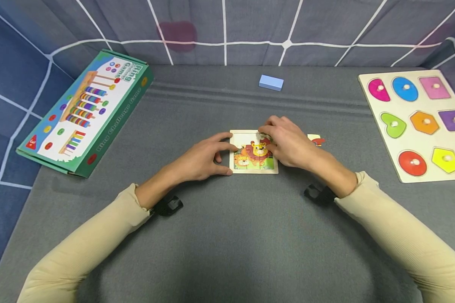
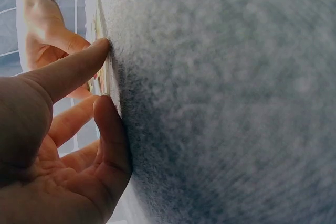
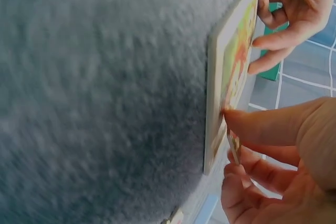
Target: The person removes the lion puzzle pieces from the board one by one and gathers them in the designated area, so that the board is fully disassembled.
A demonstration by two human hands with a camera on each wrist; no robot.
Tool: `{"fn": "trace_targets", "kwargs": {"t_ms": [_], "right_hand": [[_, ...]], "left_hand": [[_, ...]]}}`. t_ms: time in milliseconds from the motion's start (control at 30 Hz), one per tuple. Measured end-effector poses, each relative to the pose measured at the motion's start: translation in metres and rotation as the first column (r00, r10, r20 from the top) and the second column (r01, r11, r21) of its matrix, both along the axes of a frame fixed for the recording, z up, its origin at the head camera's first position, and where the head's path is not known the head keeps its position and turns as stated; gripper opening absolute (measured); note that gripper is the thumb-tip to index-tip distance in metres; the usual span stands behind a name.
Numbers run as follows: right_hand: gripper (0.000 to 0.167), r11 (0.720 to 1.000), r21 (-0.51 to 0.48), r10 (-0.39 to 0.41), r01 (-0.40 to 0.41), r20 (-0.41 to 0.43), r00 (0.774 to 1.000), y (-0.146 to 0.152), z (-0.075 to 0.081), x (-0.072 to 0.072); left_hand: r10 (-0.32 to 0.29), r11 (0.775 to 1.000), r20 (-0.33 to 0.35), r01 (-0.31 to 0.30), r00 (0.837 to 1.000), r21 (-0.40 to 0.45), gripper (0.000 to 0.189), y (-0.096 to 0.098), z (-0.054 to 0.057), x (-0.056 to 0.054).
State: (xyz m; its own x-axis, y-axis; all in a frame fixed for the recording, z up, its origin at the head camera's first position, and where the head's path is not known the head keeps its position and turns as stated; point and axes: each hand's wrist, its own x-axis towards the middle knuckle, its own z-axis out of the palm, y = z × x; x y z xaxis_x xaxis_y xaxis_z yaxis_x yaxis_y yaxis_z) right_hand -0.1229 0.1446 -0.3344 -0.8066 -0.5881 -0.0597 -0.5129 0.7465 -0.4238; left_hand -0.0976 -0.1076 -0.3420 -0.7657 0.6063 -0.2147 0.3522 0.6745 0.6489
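A small wooden jigsaw puzzle board (image 1: 255, 171) with a pale frame lies flat, its picture of cartoon lions partly filled in. My left hand (image 1: 205, 158) holds the board at its left side, thumb at the near corner and other fingers along the edge and over the frame. At the upper right of the board, my right hand (image 1: 290, 143) pinches a thin puzzle piece (image 3: 234, 148) between thumb and fingers. In the right wrist view this piece stands tilted, right over the board's surface. Another piece with red on it (image 1: 316, 140) lies right of the board, partly behind the right hand.
A green ring game box (image 1: 87, 113) lies at the left. Behind the board is a blue block (image 1: 271, 82). To the right lies a wooden shape board (image 1: 413, 126) with knobbed coloured shapes. A checked cloth (image 1: 250, 25) hangs along the back of the grey surface.
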Motion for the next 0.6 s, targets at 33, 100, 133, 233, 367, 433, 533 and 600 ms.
{"fn": "trace_targets", "kwargs": {"t_ms": [33, 100, 133, 233, 367, 433, 533, 600], "right_hand": [[0.036, 1.0, 0.003, 0.007, -0.007, -0.008, 1.0, 0.0003, 0.0003, -0.0005], [0.036, 1.0, 0.008, 0.019, -0.019, -0.018, 1.0, 0.0012, 0.0008, -0.0015], [0.036, 1.0, 0.005, 0.029, -0.029, -0.02, 0.999, 0.0017, 0.0008, -0.0023], [0.036, 0.998, -0.006, 0.059, -0.059, -0.029, 0.998, 0.0035, 0.0005, -0.0036], [0.036, 0.995, -0.002, 0.103, -0.104, -0.049, 0.993, 0.0057, 0.0005, -0.004], [0.036, 0.994, 0.012, 0.114, -0.113, -0.041, 0.993, 0.0061, 0.0012, -0.0033], [0.033, 0.993, 0.022, 0.118, -0.118, -0.031, 0.992, 0.0064, 0.0019, -0.0026], [0.032, 0.993, 0.016, 0.117, -0.117, -0.028, 0.993, 0.0064, 0.002, -0.0026]], "left_hand": [[0.0, 1.0, -0.001, 0.0, 1.0, 0.0, 0.056, 0.0, -0.0001, 0.0002], [-0.002, 1.0, -0.003, 0.002, 1.0, 0.001, 0.056, 0.0001, -0.0003, 0.0004], [-0.003, 1.0, -0.004, 0.003, 1.0, 0.0, 0.056, 0.0003, -0.0004, 0.0003], [-0.005, 1.0, -0.005, 0.005, 1.0, -0.001, 0.056, 0.0004, -0.0009, -0.0001], [-0.004, 1.0, -0.005, 0.004, 1.0, -0.001, 0.056, 0.0002, -0.0011, -0.0003], [-0.002, 1.0, -0.005, 0.002, 1.0, -0.001, 0.056, -0.0001, -0.0008, -0.0002], [-0.002, 1.0, -0.004, 0.002, 1.0, -0.001, 0.056, -0.0001, 0.0, -0.0001], [-0.001, 1.0, -0.004, 0.001, 1.0, -0.002, 0.056, 0.0002, 0.0005, 0.0]]}}
